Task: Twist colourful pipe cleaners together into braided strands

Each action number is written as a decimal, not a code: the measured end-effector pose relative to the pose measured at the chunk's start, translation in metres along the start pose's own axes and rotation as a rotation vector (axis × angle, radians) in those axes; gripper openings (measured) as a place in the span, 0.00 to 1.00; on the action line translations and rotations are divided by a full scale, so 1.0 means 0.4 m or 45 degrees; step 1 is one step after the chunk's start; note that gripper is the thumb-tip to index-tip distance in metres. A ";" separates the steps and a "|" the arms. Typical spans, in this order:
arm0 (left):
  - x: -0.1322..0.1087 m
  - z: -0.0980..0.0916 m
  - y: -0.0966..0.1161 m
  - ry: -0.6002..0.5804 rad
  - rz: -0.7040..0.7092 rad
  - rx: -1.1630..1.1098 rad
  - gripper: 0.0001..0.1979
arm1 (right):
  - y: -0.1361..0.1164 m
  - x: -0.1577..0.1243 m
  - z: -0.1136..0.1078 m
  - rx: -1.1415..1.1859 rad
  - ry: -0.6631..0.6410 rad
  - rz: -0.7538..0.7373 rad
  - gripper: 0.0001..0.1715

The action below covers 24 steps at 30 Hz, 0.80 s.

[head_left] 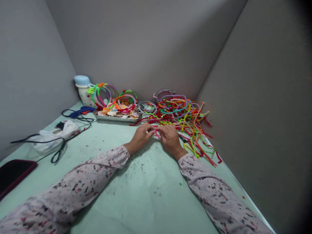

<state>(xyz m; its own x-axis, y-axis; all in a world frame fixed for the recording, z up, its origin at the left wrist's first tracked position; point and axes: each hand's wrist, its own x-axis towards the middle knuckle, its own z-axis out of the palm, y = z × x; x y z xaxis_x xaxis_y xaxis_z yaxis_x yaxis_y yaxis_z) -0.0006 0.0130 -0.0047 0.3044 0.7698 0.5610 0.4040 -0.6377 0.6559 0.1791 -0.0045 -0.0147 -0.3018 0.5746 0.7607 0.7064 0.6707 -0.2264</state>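
Note:
My left hand (142, 136) and my right hand (170, 138) meet over the pale green table (136, 195), fingers pinched together on a pink pipe cleaner (157, 132) held between them. Just beyond the hands lies a big tangle of coloured pipe cleaners (182, 113), spreading along the right edge of the table. Both arms are in speckled pale sleeves.
A metal tray (117, 117) with decorated hairbands and shells stands at the back. Bare metal hairbands (146, 106), a blue glue gun (81, 112), a white jar with a blue lid (83, 88), a plastic bag (52, 135), black scissors (58, 152) and a dark red case (13, 174) lie to the left. Grey walls close in.

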 end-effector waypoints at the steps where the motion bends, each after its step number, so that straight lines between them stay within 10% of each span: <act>1: 0.000 0.000 0.000 0.002 -0.002 -0.003 0.04 | 0.000 0.000 0.000 -0.001 0.003 -0.003 0.11; 24: 0.002 0.003 -0.004 -0.011 -0.198 -0.189 0.07 | -0.003 0.001 -0.002 -0.021 0.004 -0.027 0.11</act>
<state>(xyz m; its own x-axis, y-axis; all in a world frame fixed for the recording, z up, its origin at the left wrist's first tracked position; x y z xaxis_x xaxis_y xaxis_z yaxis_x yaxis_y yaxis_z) -0.0001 0.0147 -0.0061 0.2559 0.8592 0.4430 0.3156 -0.5074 0.8018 0.1784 -0.0056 -0.0135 -0.3146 0.5589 0.7672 0.7106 0.6746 -0.2001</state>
